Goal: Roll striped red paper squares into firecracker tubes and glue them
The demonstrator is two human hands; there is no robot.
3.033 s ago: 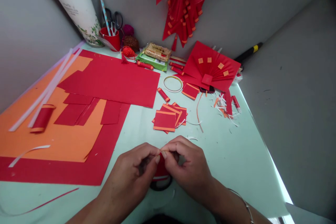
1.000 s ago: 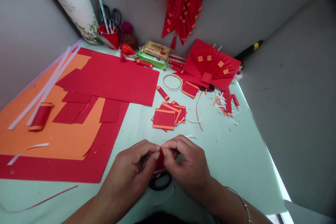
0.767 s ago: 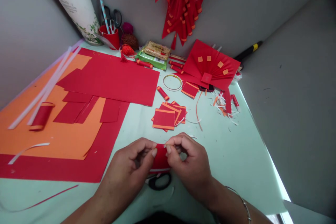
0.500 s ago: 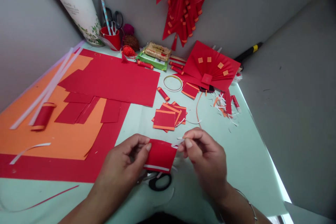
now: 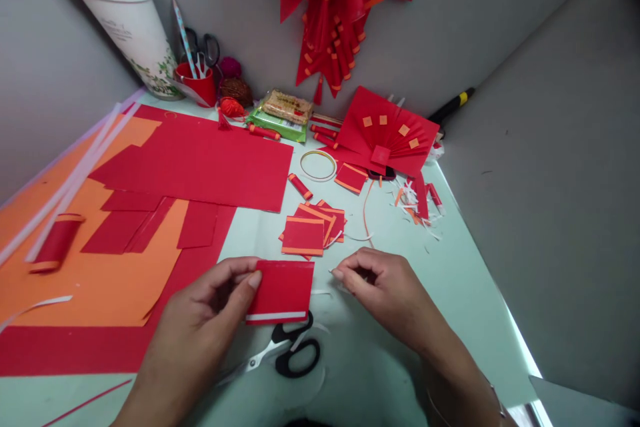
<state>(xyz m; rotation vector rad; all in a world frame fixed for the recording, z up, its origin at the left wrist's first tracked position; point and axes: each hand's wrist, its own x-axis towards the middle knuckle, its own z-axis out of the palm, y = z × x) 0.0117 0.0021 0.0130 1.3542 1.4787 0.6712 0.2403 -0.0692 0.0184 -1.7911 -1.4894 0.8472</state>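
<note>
My left hand pinches a red paper rectangle by its left edge, thumb on top. A white strip runs along the lower edge of that paper; the upper edge shows plain red. Apart from it on the right, my right hand has thumb and forefinger pressed together with a small whitish strip at their tips, mostly hidden by the fingers. Under the red paper lie black-handled scissors, spread a little, their blades running toward my left wrist. Just beyond my hands is a stack of red cards with orange borders.
Large red sheets and an orange sheet cover the left side. A tape roll, paper scraps and a red fan-like piece lie farther back. A white tumbler and red cup stand at the wall.
My right hand has come away from the red paper's upper right corner, a white strip between its fingers. The white piece at that corner is gone. The scissors show more fully; the view has shifted.
</note>
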